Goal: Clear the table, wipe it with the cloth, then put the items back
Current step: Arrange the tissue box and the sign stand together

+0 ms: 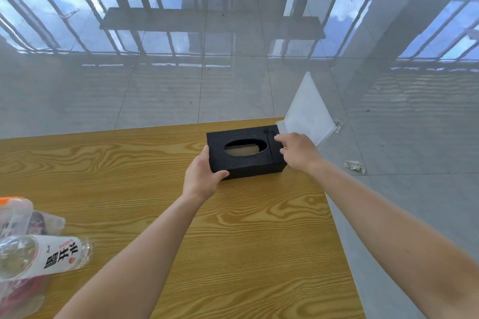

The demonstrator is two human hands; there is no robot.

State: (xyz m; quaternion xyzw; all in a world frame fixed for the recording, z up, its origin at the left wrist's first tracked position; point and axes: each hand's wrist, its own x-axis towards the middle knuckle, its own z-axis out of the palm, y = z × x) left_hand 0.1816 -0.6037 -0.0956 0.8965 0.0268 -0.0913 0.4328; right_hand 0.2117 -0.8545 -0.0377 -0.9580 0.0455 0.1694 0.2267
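Two bare arms reach across a wooden desk to one black tissue box.

The single tissue box sits near the far right corner of the desk, oval opening up. The left grip clasps its near left end. The right grip lies at its right end beside one white translucent sheet; whether it grasps anything cannot be told. At near left lie one labelled bottle and one orange-capped bottle. Two crumpled wrappers lie on the floor, right.
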